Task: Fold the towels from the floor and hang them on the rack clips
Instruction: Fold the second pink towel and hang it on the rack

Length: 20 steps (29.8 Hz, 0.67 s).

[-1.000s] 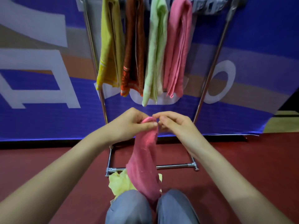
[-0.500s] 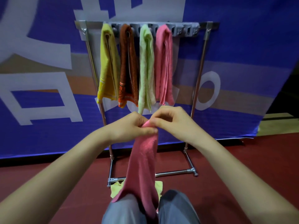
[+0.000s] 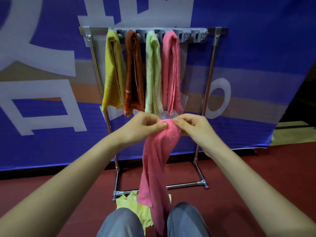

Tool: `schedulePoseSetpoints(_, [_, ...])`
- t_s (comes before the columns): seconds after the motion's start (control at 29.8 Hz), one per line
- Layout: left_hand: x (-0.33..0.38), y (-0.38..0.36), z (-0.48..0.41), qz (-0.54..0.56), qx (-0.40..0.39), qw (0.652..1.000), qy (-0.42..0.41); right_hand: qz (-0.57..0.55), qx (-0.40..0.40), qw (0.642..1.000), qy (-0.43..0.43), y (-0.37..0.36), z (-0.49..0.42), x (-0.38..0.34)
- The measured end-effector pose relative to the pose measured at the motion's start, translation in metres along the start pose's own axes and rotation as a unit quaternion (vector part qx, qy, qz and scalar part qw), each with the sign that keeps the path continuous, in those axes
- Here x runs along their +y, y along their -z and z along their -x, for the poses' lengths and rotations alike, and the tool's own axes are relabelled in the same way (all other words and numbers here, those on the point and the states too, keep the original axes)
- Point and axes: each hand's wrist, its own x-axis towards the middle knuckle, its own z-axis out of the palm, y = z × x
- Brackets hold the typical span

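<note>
A pink towel [image 3: 156, 161] hangs down between my knees, pinched at its top edge by my left hand [image 3: 142, 128] and my right hand [image 3: 191, 127]. Both hands are held just below the hung towels. The metal rack [image 3: 212, 69] stands ahead, with a grey clip strip [image 3: 193, 36] along its top bar. Four towels hang from the clips: yellow [image 3: 113, 71], brown-orange [image 3: 135, 72], light green [image 3: 153, 72] and pink [image 3: 171, 71]. The clips to the right of them hold nothing. A pale yellow towel [image 3: 131, 206] lies crumpled on the floor by the rack's base.
A blue banner [image 3: 256, 65] with white and tan shapes covers the wall behind the rack. The floor [image 3: 248, 177] is dark red. My knees [image 3: 123, 223] in grey trousers are at the bottom edge. The rack's base bar [image 3: 184, 184] lies low across the floor.
The view has tilted up, so the rack's top bar and clips are now in sight. My hands have spread slightly apart along the pink towel's top edge.
</note>
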Motion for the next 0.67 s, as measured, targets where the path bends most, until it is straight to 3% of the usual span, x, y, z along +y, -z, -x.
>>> schedulePoseSetpoints(0.27, [-0.038,-0.015,0.009,0.057,-0.081,0.989,0.107,-0.010,0.129,0.988,0.078,0.024,-0.028,-0.026])
schedulePoseSetpoints(0.47, [-0.064,-0.006,0.021,0.106,-0.016,0.982,0.155,0.021,0.207,0.977,0.050,0.079,-0.043,-0.028])
schedulePoseSetpoints(0.67, [-0.082,0.014,0.029,0.048,0.016,0.978,0.204,0.001,0.262,0.965,-0.007,0.115,-0.037,-0.002])
